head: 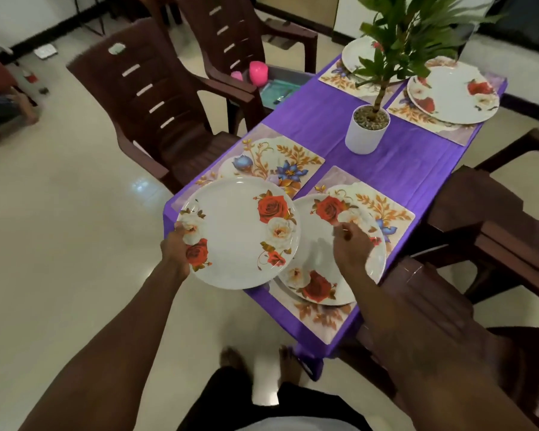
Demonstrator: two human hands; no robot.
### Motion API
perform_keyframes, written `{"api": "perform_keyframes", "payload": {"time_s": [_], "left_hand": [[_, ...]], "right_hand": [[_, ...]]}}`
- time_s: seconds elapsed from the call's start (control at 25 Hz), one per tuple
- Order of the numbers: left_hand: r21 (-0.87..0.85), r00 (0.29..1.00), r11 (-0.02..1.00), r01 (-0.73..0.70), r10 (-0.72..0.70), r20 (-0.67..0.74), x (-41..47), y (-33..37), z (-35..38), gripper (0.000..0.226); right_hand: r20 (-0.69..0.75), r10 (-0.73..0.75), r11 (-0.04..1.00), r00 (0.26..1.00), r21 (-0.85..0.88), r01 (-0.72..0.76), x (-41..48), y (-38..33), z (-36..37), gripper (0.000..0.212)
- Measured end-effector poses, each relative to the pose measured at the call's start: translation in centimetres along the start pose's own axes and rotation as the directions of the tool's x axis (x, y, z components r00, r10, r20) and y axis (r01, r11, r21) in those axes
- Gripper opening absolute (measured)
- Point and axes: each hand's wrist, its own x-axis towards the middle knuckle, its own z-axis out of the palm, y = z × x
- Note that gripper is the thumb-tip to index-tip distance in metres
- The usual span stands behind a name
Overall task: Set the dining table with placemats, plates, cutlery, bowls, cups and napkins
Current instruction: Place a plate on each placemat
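The left hand [176, 247] grips a flowered plate [237, 231] by its left rim, thumb on top, and holds it nearly level above the near left corner of the worktop [417, 157]. The plate hangs partly beyond the edge and partly over the bare placemat [271, 163] at that corner. This is the only one of the four mats with nothing on it, so the plate is most likely meant for it. A grip at the rim keeps fingers off the plate's face and leaves the far side free to go down first.

The right hand [350, 247] is apart from the left, over a second plate [321, 275] that lies flat on the near-right placemat [386, 209] at the near right corner. Its fingers are loose and hold nothing. Whether they touch the plate or hover just above it I cannot tell. The hand looks placed to steady or centre that plate on its mat.

At the far end, a far-left plate [360, 54] and a far-right plate [455, 94] each sit on their own mats, one at each corner. A potted plant [367, 132] stands mid-worktop on the purple cloth [324, 119], between the four settings and out of their way.

Judging from this, the mats are all laid and the plates nearly so. Cutlery, bowls, cups and napkins are yet to come.
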Motion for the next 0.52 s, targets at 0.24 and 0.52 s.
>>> {"api": "perform_keyframes", "payload": {"time_s": [0.24, 0.52], "left_hand": [[0.067, 0.996, 0.996, 0.061, -0.065, 0.064, 8.2, 4.7, 1.6, 0.061], [0.205, 0.992, 0.979, -0.012, -0.014, 0.122, 17.0, 11.9, 2.0, 0.035]], "right_hand": [[0.243, 0.017, 0.998, 0.97, -0.057, -0.003, -1.2, -5.2, 10.5, 0.035], [0.108, 0.129, 0.97, 0.986, -0.22, -0.103, -1.5, -9.8, 18.7, 0.029]]}}
